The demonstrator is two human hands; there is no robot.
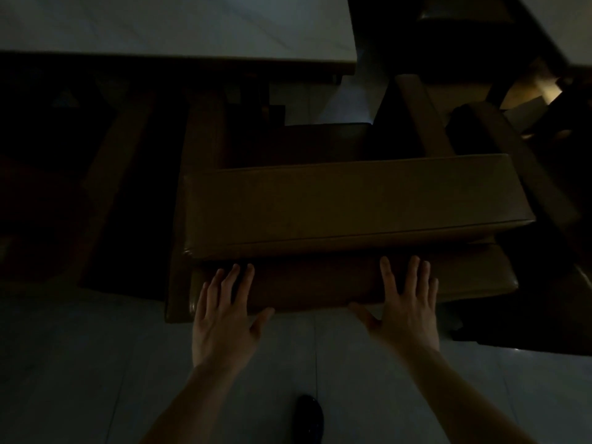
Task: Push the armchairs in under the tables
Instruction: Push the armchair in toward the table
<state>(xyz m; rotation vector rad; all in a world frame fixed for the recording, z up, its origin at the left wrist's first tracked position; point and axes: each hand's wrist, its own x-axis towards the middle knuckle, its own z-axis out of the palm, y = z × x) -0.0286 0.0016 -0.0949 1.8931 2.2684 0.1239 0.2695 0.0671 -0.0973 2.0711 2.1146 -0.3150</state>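
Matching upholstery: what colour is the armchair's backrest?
Brown, leather-like, seen dimly in the head view: the armchair's backrest.

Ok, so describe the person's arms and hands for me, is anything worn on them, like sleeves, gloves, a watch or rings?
Both forearms are bare as far as the frame shows, with no sleeve in view. The left hand and right hand wear no gloves, and no watch, bracelet or ring shows, though the light is very dim. Fingers look slender with short nails.

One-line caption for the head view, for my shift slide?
Both hands, left hand and right hand, flat against the brown armchair backrest facing the white table.
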